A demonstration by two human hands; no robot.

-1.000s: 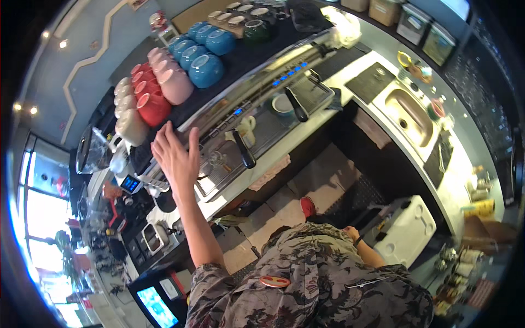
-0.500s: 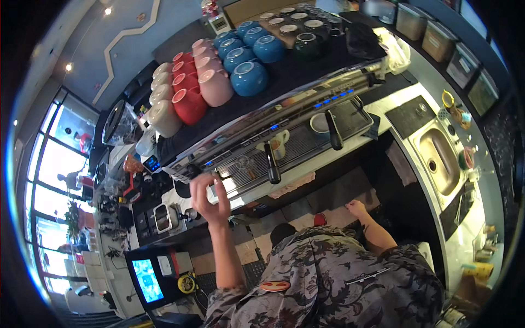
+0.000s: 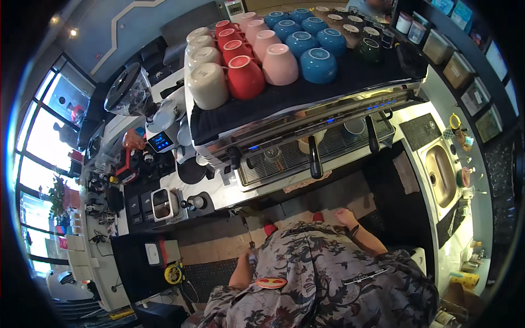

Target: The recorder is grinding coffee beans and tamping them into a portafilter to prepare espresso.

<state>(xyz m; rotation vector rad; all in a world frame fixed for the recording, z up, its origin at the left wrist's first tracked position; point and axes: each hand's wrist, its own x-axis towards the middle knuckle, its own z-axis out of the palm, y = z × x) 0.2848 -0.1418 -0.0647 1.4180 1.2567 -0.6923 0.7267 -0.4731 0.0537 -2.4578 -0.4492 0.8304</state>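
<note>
My left forearm (image 3: 240, 271) hangs low beside my patterned shirt, and the fingers are not made out. Over the floor in front of the counter, my right hand (image 3: 345, 217) hangs with loosely spread fingers and holds nothing. Neither hand touches the espresso machine (image 3: 306, 117) ahead. Two black portafilter handles, a middle one (image 3: 315, 158) and a right one (image 3: 373, 135), stick out from it. A small glass (image 3: 272, 155) stands on the drip tray (image 3: 290, 167). Under the middle portafilter a pale cup (image 3: 304, 145) shows partly, and a grey-blue cup (image 3: 354, 128) is behind the right one.
Upturned white, red, pink and blue cups (image 3: 319, 65) line the machine top. Left of it are a grinder (image 3: 128, 95), a small lit screen (image 3: 160, 142), a round black mat (image 3: 192, 170) and a steel bin (image 3: 162, 203). A sink (image 3: 437, 169) is at right.
My left hand has dropped from in front of the machine's left end to low at my side. The view has turned leftward. My right hand stays low.
</note>
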